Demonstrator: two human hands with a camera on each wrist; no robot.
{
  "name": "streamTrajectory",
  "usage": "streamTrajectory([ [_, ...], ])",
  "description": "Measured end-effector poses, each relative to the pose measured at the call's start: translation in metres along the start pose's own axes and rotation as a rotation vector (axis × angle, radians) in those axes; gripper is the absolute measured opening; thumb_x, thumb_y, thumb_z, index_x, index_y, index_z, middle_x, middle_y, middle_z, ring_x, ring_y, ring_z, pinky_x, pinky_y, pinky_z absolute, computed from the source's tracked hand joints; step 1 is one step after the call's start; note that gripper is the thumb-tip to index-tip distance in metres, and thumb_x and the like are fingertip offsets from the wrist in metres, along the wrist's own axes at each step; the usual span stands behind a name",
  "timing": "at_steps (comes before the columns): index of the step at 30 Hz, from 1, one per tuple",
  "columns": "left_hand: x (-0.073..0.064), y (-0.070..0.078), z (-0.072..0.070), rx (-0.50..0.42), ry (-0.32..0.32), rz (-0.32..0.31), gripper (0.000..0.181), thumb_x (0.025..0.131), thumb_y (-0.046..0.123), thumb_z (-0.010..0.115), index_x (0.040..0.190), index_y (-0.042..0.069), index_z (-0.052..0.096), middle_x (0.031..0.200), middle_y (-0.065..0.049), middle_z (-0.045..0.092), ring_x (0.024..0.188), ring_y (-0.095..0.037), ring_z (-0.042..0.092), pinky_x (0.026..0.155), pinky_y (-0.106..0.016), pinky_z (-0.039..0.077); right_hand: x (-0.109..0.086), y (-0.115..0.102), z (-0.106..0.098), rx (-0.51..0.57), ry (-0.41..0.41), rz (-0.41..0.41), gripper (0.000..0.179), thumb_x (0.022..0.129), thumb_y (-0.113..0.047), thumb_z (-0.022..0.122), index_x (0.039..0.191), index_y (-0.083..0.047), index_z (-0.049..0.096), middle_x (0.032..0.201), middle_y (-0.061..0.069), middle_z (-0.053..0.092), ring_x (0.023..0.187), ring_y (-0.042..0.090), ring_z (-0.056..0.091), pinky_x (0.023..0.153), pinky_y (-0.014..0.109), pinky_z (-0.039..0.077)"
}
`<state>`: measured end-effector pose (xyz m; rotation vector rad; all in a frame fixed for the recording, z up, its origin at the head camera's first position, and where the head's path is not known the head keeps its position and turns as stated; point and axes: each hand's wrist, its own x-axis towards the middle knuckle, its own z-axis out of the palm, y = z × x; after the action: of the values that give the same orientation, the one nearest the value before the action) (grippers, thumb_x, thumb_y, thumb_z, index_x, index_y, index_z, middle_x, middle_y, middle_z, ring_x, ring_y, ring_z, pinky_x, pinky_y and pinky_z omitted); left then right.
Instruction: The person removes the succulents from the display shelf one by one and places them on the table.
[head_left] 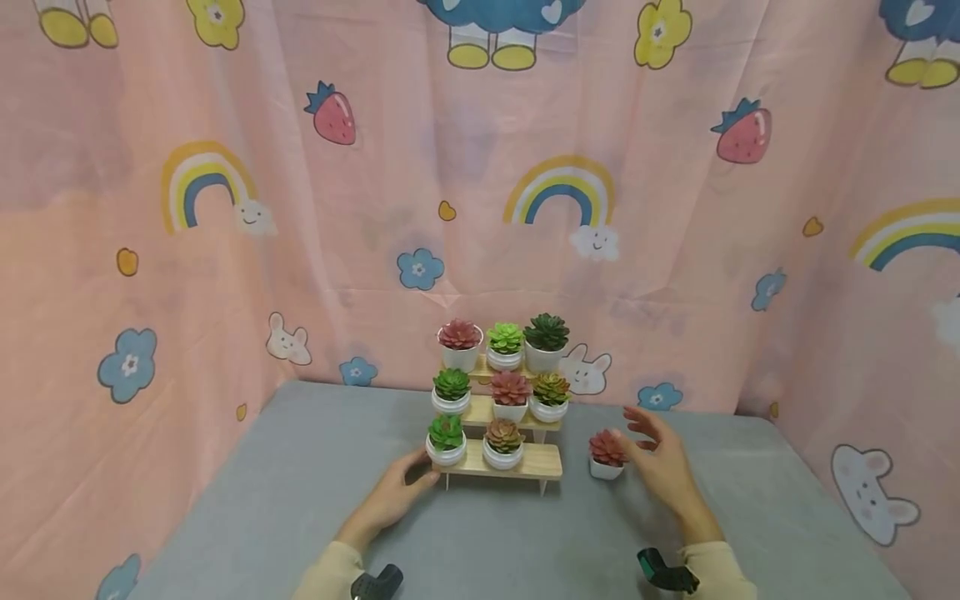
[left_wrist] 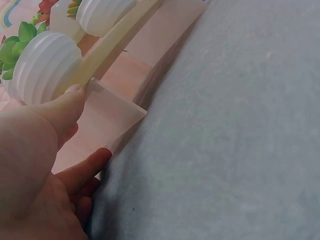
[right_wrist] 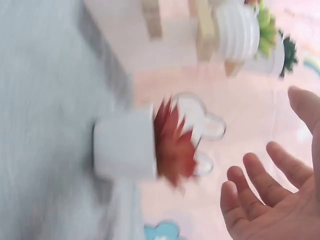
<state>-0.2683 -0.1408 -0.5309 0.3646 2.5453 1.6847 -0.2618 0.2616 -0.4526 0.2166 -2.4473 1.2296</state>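
A tiered wooden display stand (head_left: 551, 461) with clear supports holds several small potted succulents. My left hand (head_left: 401, 487) grips the left end of its lowest tier, thumb against the board's edge and a finger along the clear support (left_wrist: 112, 107). Right above that thumb is a green succulent (head_left: 446, 433) in a ribbed white pot; a brownish succulent (head_left: 503, 437) sits beside it on this tier. To the right of the stand, a red succulent in a white pot (head_left: 606, 468) stands upright on the table. My right hand (head_left: 663, 462) is beside it, fingers spread, holding nothing.
The middle tier bears a green succulent (head_left: 452, 385), a red one (head_left: 510, 389) and a yellow-green one (head_left: 551, 390). On the top tier are red, light green and dark green (head_left: 547, 333) ones. A pink printed curtain (head_left: 480, 208) hangs behind the grey table (head_left: 315, 450).
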Motion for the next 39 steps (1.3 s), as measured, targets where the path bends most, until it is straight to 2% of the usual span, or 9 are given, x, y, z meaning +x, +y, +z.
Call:
streamTrajectory([
  [4, 0.000, 0.000, 0.001, -0.004, -0.004, 0.000, 0.063, 0.099, 0.034, 0.063, 0.152, 0.004, 0.044, 0.147, -0.019, 0.055, 0.145, -0.044, 0.040, 0.121, -0.067, 0.023, -0.002, -0.016, 0.010, 0.048, 0.030, -0.065, 0.043, 0.096, -0.015, 0.070, 0.136, -0.003, 0.059, 0.128, 0.018, 0.066, 0.104, -0.007, 0.057, 0.088, 0.021, 0.053],
  [6, -0.001, 0.001, 0.001, -0.009, -0.004, 0.007, 0.063, 0.100, 0.033, 0.063, 0.152, 0.003, 0.044, 0.147, -0.020, 0.055, 0.145, -0.044, 0.040, 0.121, -0.067, 0.022, -0.003, -0.022, 0.015, 0.094, 0.009, -0.090, 0.041, 0.095, -0.011, 0.070, 0.134, -0.002, 0.060, 0.125, 0.019, 0.067, 0.099, -0.009, 0.057, 0.084, 0.021, 0.056],
  [12, -0.004, 0.004, 0.000, -0.001, 0.000, 0.011, 0.062, 0.100, 0.032, 0.063, 0.151, 0.002, 0.044, 0.147, -0.021, 0.055, 0.144, -0.045, 0.041, 0.121, -0.068, 0.023, -0.008, -0.031, 0.031, 0.134, -0.095, -0.108, 0.033, 0.095, -0.012, 0.070, 0.125, -0.001, 0.064, 0.116, 0.018, 0.070, 0.091, -0.002, 0.062, 0.073, 0.020, 0.057],
  [14, -0.004, 0.003, 0.000, 0.000, 0.000, 0.004, 0.062, 0.100, 0.031, 0.063, 0.151, 0.002, 0.044, 0.147, -0.021, 0.055, 0.145, -0.045, 0.040, 0.121, -0.067, 0.022, -0.010, -0.033, 0.036, 0.125, -0.122, -0.104, 0.032, 0.095, -0.013, 0.071, 0.124, 0.000, 0.065, 0.116, 0.018, 0.070, 0.092, 0.001, 0.063, 0.074, 0.022, 0.056],
  [21, -0.004, 0.004, 0.001, -0.009, 0.012, 0.004, 0.060, 0.100, 0.028, 0.063, 0.150, 0.002, 0.045, 0.146, -0.020, 0.056, 0.145, -0.044, 0.041, 0.121, -0.067, 0.022, -0.014, -0.043, 0.055, 0.167, -0.228, -0.051, 0.035, 0.094, -0.016, 0.072, 0.125, -0.001, 0.065, 0.121, 0.017, 0.069, 0.105, 0.030, 0.066, 0.085, 0.033, 0.054],
  [26, -0.001, 0.006, 0.000, -0.003, 0.030, 0.030, 0.058, 0.100, 0.024, 0.064, 0.149, 0.000, 0.046, 0.145, -0.020, 0.057, 0.144, -0.044, 0.042, 0.122, -0.065, 0.023, -0.012, -0.051, 0.072, 0.206, -0.299, -0.036, 0.040, 0.092, -0.017, 0.074, 0.128, -0.001, 0.063, 0.124, 0.017, 0.068, 0.107, 0.026, 0.064, 0.087, 0.031, 0.052],
  [31, 0.001, 0.007, -0.003, 0.003, 0.023, 0.028, 0.059, 0.100, 0.027, 0.064, 0.149, 0.000, 0.046, 0.145, -0.021, 0.056, 0.145, -0.045, 0.041, 0.122, -0.066, 0.023, -0.007, -0.055, 0.091, 0.207, -0.324, 0.007, 0.049, 0.090, -0.023, 0.077, 0.134, -0.007, 0.061, 0.126, 0.011, 0.068, 0.113, 0.022, 0.062, 0.092, 0.029, 0.050],
  [35, 0.001, 0.007, -0.003, 0.002, 0.003, 0.016, 0.058, 0.099, 0.027, 0.065, 0.149, 0.003, 0.047, 0.144, -0.018, 0.058, 0.144, -0.043, 0.042, 0.121, -0.066, 0.024, -0.010, -0.054, 0.100, 0.190, -0.303, 0.059, 0.057, 0.087, -0.024, 0.080, 0.137, -0.009, 0.058, 0.125, 0.009, 0.067, 0.118, 0.023, 0.061, 0.099, 0.037, 0.049],
  [39, -0.003, 0.008, -0.002, -0.016, 0.008, 0.019, 0.056, 0.099, 0.023, 0.065, 0.148, 0.002, 0.049, 0.142, -0.018, 0.059, 0.143, -0.042, 0.044, 0.121, -0.066, 0.025, -0.014, -0.054, 0.108, 0.176, -0.282, 0.065, 0.062, 0.085, -0.025, 0.082, 0.139, -0.008, 0.056, 0.129, 0.012, 0.067, 0.123, 0.027, 0.061, 0.107, 0.046, 0.048],
])
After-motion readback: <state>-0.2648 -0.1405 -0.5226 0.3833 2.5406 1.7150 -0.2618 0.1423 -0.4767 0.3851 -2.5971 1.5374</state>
